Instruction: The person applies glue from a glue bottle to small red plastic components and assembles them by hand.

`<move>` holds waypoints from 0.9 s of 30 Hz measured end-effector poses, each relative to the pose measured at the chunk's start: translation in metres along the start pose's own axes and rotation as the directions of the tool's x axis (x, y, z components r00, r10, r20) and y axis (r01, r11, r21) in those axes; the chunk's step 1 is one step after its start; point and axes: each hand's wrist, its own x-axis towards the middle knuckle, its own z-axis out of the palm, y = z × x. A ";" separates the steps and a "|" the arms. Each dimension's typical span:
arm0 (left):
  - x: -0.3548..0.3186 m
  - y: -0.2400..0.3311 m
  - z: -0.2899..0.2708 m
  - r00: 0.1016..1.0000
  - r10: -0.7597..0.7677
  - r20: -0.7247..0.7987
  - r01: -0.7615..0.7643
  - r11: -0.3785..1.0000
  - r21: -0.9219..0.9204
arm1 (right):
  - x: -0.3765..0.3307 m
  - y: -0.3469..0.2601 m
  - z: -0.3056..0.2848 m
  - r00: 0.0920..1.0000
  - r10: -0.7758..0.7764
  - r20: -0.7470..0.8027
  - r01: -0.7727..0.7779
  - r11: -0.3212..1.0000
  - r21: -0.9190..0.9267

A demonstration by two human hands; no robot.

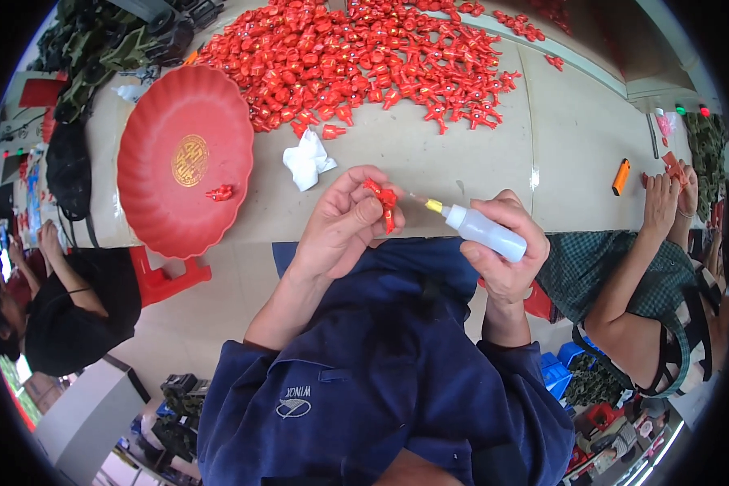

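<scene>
Between the thumb and fingers of my left hand [344, 219] is a small red plastic figure [386, 202], held just above the table's near edge. My right hand [510, 243] grips a translucent squeeze bottle [486, 231] with a white collar and a yellow-based needle tip [428, 202]. The needle points left at the figure, with a small gap between them. To the left stands a large red scalloped tray [138, 170] with a gold emblem, and one red figure [219, 193] lies in it. A crumpled white tissue [306, 159] rests beyond my left hand.
A big heap of red figures [356, 61] covers the far part of the table [575, 138]. An orange cutter [620, 176] lies at the right, near a co-worker's hands [668, 190]. Another person [73, 292] sits at the left by a red stool [170, 279].
</scene>
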 end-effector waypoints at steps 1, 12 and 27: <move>-0.001 -0.001 0.001 1.000 -0.021 0.006 0.022 0.999 -0.032 | 0.000 -0.001 0.000 1.000 -0.023 -0.012 0.023 1.000 -0.008; 0.001 -0.010 0.008 0.994 -0.108 0.011 0.107 0.960 -0.258 | -0.003 0.001 0.001 1.000 -0.016 -0.001 0.016 1.000 -0.020; 0.002 -0.013 0.008 0.998 -0.066 -0.012 0.062 0.973 -0.220 | -0.004 0.001 0.005 1.000 -0.010 0.015 0.012 0.995 -0.104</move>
